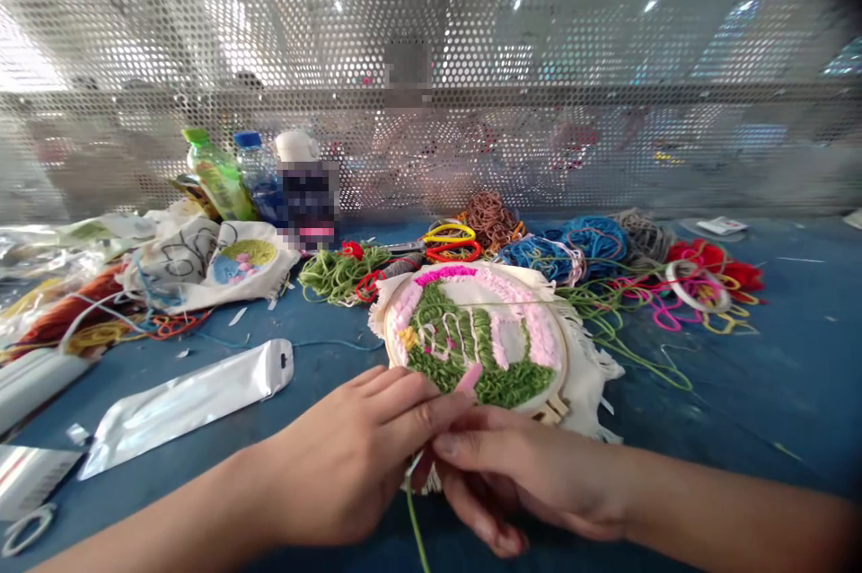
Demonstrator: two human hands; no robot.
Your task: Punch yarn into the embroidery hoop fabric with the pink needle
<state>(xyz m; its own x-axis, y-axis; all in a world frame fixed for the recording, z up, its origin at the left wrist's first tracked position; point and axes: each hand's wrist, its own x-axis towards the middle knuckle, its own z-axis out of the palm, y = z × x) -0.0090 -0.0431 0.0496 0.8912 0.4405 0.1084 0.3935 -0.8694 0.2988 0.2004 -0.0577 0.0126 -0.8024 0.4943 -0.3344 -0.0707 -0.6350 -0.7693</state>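
An embroidery hoop [564, 357] with white fringed cloth lies on the blue table, its cloth covered in green, pink and white yarn loops. My left hand [364, 438] and my right hand [525, 465] meet at the hoop's near edge, fingers closed together. A pink tool [470, 377] sticks out between the fingers of my left hand. From beneath the fingers a green yarn [416, 519] hangs toward the front edge. My right thumb and forefinger are pinched beside it; what they pinch is too small to make out.
Yarn bundles in green [343, 272], blue [579, 245] and red [720, 268] lie behind the hoop, with yellow-handled scissors [448, 233]. Bottles [222, 182] stand at the back left. A silvery pouch [195, 398] lies left, below another embroidered cloth [202, 286]. A perforated metal screen [471, 88] rises behind.
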